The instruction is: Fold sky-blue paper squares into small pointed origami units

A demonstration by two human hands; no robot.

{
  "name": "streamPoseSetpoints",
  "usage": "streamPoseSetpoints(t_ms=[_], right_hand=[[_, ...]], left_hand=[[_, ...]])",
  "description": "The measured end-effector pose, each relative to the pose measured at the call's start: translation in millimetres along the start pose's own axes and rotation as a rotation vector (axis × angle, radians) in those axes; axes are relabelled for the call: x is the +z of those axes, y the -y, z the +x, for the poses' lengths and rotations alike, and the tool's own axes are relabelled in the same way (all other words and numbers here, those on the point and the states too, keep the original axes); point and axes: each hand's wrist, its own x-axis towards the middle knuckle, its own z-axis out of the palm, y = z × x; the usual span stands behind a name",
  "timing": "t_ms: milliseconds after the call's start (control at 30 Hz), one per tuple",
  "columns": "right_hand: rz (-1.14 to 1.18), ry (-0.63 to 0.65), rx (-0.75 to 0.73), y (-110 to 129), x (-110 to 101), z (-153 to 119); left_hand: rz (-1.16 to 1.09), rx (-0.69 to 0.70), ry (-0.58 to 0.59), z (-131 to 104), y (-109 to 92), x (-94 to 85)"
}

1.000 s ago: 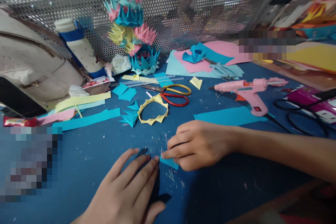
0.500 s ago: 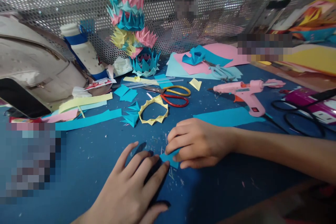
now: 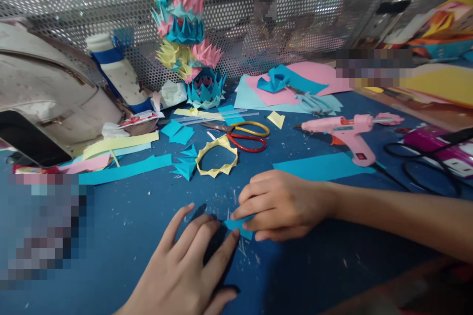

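Observation:
A small folded piece of blue paper (image 3: 245, 230) lies on the dark blue table top between my hands. My left hand (image 3: 185, 261) is open, its fingers spread, with the index fingertip pressing the near edge of the paper. From the right, my right hand (image 3: 283, 203) has its fingers bent and closed over the paper, covering part of it. Beyond them sits a ring of folded yellow paper (image 3: 200, 159), its left side touching pointed blue paper pieces (image 3: 185, 167). Red and yellow handled scissors (image 3: 247, 143) lie behind the ring.
A pink glue gun (image 3: 353, 133) lies at right beside a blue paper strip (image 3: 314, 167), near a purple power strip (image 3: 436, 147). At the back stand a tall folded-paper tower (image 3: 207, 91) and a bottle (image 3: 120, 76). A phone (image 3: 31, 138) leans on a bag (image 3: 48, 78) at left.
My right fingers have shifted slightly on the blue paper, and the left ring and middle fingers have drawn back a little from its edge. Otherwise little differs.

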Motion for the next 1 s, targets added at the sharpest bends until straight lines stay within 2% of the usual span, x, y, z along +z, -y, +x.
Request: streamPoseSetpoints(t_ms=[167,367,433,600,800,900,1000], right_hand=[[-0.057,0.035,0.034,2.4,3.0,0.3],[-0.096,0.089,0.145,9.1,8.8,8.2],[-0.097,0.105,0.207,13.0,7.5,8.8],[-0.119,0.133,0.363,23.5,-6.8,-8.1],[-0.158,0.152,0.4,25.8,-25.8,-32.2],[-0.15,0.129,0.396,22.4,-27.6,-28.1],[-0.14,0.108,0.363,20.0,-22.6,-15.5]], left_hand=[[-0.008,-0.051,0.007,0.9,-2.7,-4.9],[-0.052,0.003,0.149,10.7,-0.6,-22.6],[-0.068,0.0,0.16,11.1,0.2,-23.9],[-0.11,-0.044,0.128,3.2,-1.2,-15.6],[-0.147,-0.049,0.155,2.8,-2.0,-15.3],[-0.217,-0.061,0.145,8.4,0.6,-18.8],[-0.319,-0.066,0.074,12.6,3.4,-21.1]])
